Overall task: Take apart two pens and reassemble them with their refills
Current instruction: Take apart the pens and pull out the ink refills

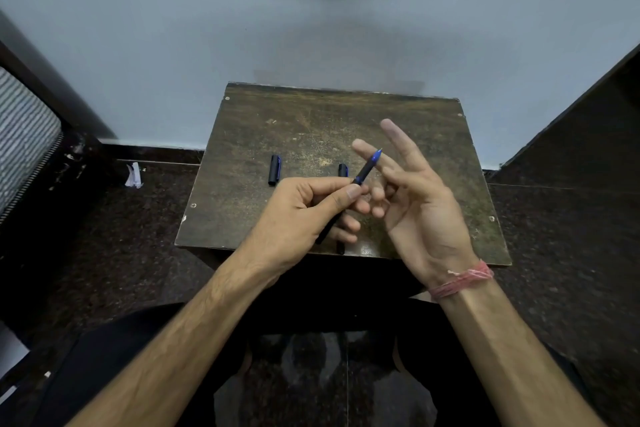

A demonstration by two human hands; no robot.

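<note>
The pen point(363, 173) is raised above the table point(242, 135), blue tip up and away; the left hand point(301, 215) pinches its black barrel between thumb and fingers. The right hand point(415, 198) is beside it, fingers spread, gripping nothing; two caps point(274, 170) lie on the table, one point(343, 170) partly hidden behind the pen.

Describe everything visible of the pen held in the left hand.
The pen is slim, with a black barrel and a blue grip section ending in a fine tip, uncapped. It looks plastic. The left hand pinches it mid-barrel, tip angled up and away towards the open right hand, above the table. Its lower end pokes out below the fist.
</note>
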